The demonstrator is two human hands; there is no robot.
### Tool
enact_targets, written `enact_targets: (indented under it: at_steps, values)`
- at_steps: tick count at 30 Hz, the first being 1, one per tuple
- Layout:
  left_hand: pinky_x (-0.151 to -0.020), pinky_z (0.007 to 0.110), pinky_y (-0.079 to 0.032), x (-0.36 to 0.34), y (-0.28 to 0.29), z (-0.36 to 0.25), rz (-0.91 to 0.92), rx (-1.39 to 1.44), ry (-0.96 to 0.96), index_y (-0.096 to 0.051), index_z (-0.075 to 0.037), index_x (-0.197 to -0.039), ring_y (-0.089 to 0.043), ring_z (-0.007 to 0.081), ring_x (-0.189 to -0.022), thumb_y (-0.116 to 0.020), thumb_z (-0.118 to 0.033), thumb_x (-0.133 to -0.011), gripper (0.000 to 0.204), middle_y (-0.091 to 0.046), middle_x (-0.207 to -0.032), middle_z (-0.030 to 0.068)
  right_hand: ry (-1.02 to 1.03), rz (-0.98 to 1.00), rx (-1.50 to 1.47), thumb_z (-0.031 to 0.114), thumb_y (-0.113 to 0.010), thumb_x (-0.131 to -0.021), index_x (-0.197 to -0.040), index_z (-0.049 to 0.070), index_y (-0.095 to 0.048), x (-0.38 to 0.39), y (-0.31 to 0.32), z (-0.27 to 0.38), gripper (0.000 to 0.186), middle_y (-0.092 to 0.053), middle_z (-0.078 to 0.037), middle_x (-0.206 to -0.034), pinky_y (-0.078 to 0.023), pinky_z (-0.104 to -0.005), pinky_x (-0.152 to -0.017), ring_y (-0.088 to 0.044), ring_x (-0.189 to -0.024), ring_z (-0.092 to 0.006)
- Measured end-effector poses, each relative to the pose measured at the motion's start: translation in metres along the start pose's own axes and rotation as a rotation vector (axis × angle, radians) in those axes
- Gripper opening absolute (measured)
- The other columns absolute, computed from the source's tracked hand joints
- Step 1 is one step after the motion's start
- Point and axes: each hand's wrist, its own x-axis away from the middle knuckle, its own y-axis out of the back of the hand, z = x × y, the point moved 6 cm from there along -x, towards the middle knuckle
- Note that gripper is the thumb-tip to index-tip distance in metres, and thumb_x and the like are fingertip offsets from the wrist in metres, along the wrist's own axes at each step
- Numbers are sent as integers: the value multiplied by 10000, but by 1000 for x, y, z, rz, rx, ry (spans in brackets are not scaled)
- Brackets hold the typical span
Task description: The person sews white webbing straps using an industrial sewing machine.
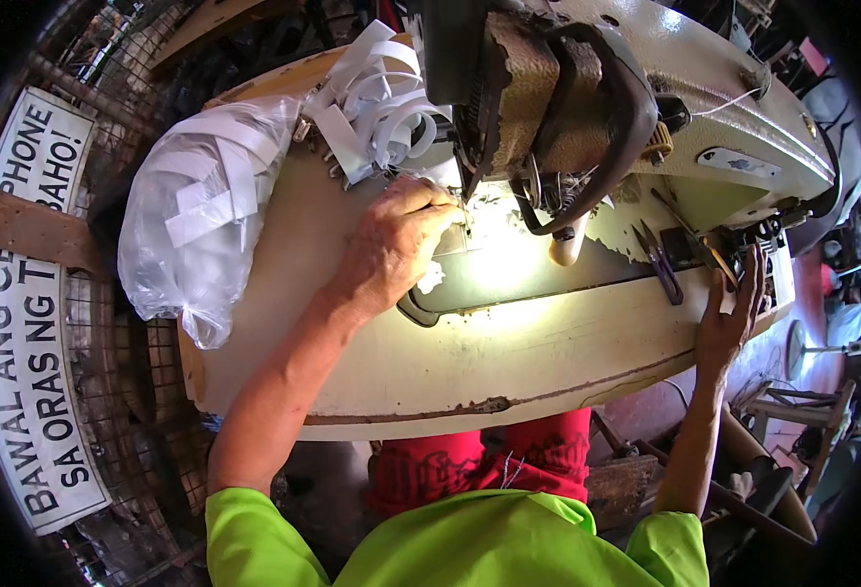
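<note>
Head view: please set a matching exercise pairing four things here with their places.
Things:
1 left hand
2 right hand
3 clear plastic bag
4 loose white strips

Places:
A far-left end of the table
B under the sewing machine head, by the needle
C heaped behind the left hand
D right table edge, beside the snips

Pairs: 1-B, 2-D, 3-A, 4-C

Cream sewing machine (704, 98), white strips (376, 93), clear bag (196, 225), lime-green shirt (489, 543), red shorts (479, 460).
</note>
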Motion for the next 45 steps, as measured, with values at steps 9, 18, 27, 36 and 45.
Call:
enact_targets:
  at_steps: [9,18,27,36,45]
  values:
    - [-872,391,-510,3,-2,4,-14,-23,46,-674,1,-930,-618,318,-944,-634,46,-730,209,-659,-954,136,-107,-39,-107,144,-591,-957,-1417,31,-447,9,-5,-8,495,-466,-193,-1436,-337,-450,-1106,-433,-1338,-355]
    - [-883,391,-502,1,-2,-1,5,-70,74,-670,-7,-928,-604,312,-967,-642,38,-700,234,-645,-949,126,-64,-14,-26,131,-605,-947,-1392,31,-475,7,-2,-6,475,-483,-185,-1424,-348,-452,-1100,-442,-1337,-347]
    - [-883,385,-498,3,-2,7,-35,-4,76,-683,-21,-920,-603,299,-969,-634,29,-738,194,-648,-953,105,38,-4,6,52,-550,-962,-1247,23,-623,6,1,1,295,-616,-147,-1278,-439,-384,-1019,-569,-1210,-285]
    - [-766,326,-527,4,-1,3,-26,45,67,-723,-64,-902,-632,221,-882,-665,27,-769,171,-660,-898,49,24,-26,-11,61,-588,-942,-1219,8,-643,8,0,-2,288,-634,-153,-1252,-443,-404,-1011,-576,-1197,-295]
    - [-868,405,-485,7,-4,3,-51,59,30,-673,-10,-900,-592,295,-908,-636,26,-732,176,-599,-888,92,117,-127,10,153,-598,-958,-1469,36,-350,-18,18,2,580,-351,-185,-1515,-322,-458,-1112,-339,-1395,-357]
